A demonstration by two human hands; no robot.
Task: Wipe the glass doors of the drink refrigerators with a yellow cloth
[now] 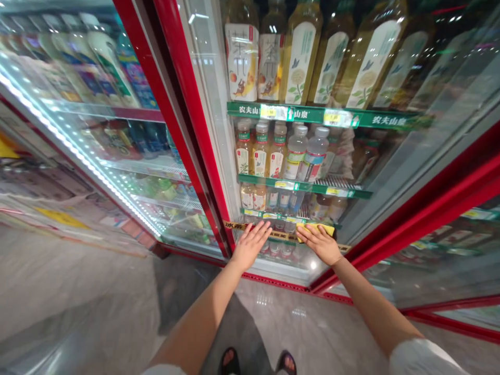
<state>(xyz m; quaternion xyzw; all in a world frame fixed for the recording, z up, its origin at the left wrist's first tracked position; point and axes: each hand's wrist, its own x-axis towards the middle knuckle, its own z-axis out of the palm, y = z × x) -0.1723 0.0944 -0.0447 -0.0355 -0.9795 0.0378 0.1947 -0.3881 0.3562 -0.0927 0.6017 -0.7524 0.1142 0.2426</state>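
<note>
My left hand (252,245) lies flat against the glass door (300,263) of a red-framed drinks cooler, fingers stretched out and holding nothing. To its right, my right hand (321,245) presses a folded yellow cloth (328,229) on the same pane, its fingers laid over the cloth. A printed strip (287,236) with dark lettering runs across the glass at hand height, partly covered by both hands. Behind the pane, bottles (261,148) stand on shelves with green edge strips (304,113).
Another lit cooler (128,156) stands to the left, holding rows of bottles. A red frame (422,219) slants across the right side, with another glass front (429,271) beyond it. My sandalled feet (230,361) are on the grey tiled floor (105,302).
</note>
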